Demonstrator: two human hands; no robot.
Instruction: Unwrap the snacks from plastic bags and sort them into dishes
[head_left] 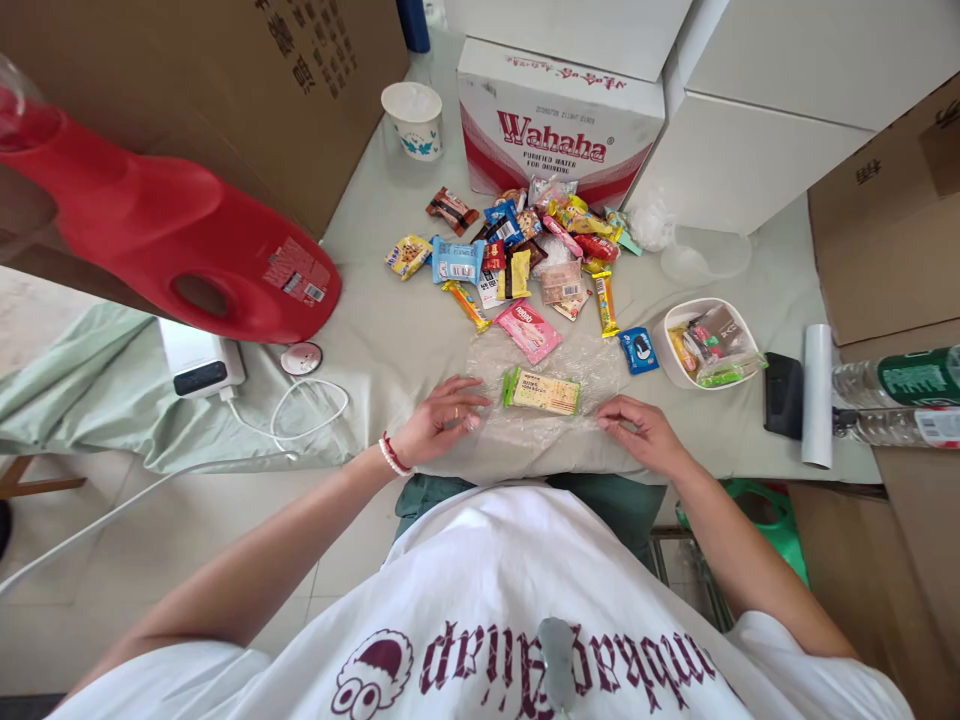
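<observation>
A cream wafer packet with green ends lies on a crinkled sheet of clear plastic in front of me. My left hand rests at the sheet's left side, fingers stretched out and apart. On the other side, my right hand lies by the sheet's right edge, its fingers extended and the thumb slightly apart from them. Neither hand touches the packet. Just beyond the sheet is a pink wafer packet. A blue square packet sits to the right.
Mixed wrapped snacks are heaped before a Wahaba-type "Wahaha" water carton. A white tub holds more packets at right. Around them stand a paper cup, a red jug, a cabled white power bank and a white roll.
</observation>
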